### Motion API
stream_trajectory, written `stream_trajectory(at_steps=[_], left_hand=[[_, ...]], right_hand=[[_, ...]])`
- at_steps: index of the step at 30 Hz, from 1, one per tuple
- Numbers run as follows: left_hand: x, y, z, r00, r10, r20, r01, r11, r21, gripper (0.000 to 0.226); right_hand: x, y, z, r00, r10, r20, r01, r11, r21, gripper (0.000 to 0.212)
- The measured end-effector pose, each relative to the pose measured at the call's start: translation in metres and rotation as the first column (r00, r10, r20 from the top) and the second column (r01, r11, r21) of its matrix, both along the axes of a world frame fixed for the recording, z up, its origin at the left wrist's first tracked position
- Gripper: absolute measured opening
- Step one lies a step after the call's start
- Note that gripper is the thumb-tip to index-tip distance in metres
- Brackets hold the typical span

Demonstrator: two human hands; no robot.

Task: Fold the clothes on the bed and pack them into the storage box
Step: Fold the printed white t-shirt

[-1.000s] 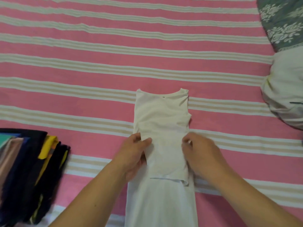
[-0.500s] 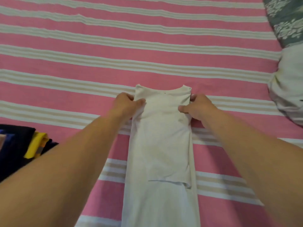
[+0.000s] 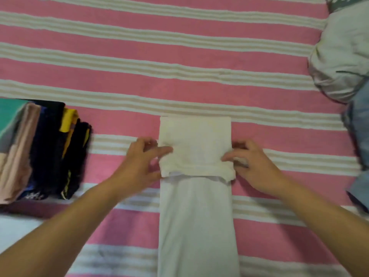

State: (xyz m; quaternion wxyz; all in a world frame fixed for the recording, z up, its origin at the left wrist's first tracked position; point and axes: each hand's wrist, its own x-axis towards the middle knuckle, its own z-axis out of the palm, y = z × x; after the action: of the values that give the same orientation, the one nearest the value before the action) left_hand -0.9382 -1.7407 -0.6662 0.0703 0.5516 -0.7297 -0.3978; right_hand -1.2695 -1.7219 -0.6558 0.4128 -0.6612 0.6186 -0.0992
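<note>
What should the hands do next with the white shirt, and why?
Probably let go and fold again. The left hand and right hand pinch the edges of the white shirt, whose top part already lies doubled over, but a long strip still stretches toward the person. Bringing that strip up would make a small bundle like the folded clothes on the left.

A home bedroom: pink striped bedsheet (image 3: 179, 56), folded clothes stack (image 3: 40, 148), pillow (image 3: 343, 56) at the edge.

white garment (image 3: 196, 148): its top is now folded down toward the person.
left hand (image 3: 142, 162), right hand (image 3: 252, 164): drawn back from collar, pinching the folded flap's sides.
</note>
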Motion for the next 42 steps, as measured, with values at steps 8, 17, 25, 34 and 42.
stream_trajectory(at_steps=[8,17,25,34,42], left_hand=[[-0.030,-0.009,0.015,0.973,-0.126,0.191,0.190,0.911,-0.367,0.059],[-0.107,-0.036,-0.024,0.735,-0.199,0.648,0.304,0.951,-0.053,0.069],[-0.036,0.261,0.004,0.803,-0.464,0.373,0.562,0.798,-0.217,0.074],[0.002,0.354,-0.007,0.828,-0.424,0.366,0.544,0.766,-0.342,0.038],[-0.011,0.377,0.049,0.915,-0.402,0.012,0.400,0.912,0.087,0.035]], right_hand=[[0.037,-0.011,0.014,0.984,-0.027,-0.177,-0.044,0.924,-0.381,0.045],[0.063,-0.054,-0.037,0.725,0.234,-0.648,-0.296,0.955,0.013,0.065],[0.047,0.228,0.007,0.738,0.506,-0.448,-0.641,0.734,-0.227,0.067],[0.045,0.335,-0.011,0.708,0.522,-0.476,-0.630,0.771,-0.092,0.064],[0.036,0.370,0.048,0.761,0.591,-0.269,-0.620,0.784,-0.031,0.058]])
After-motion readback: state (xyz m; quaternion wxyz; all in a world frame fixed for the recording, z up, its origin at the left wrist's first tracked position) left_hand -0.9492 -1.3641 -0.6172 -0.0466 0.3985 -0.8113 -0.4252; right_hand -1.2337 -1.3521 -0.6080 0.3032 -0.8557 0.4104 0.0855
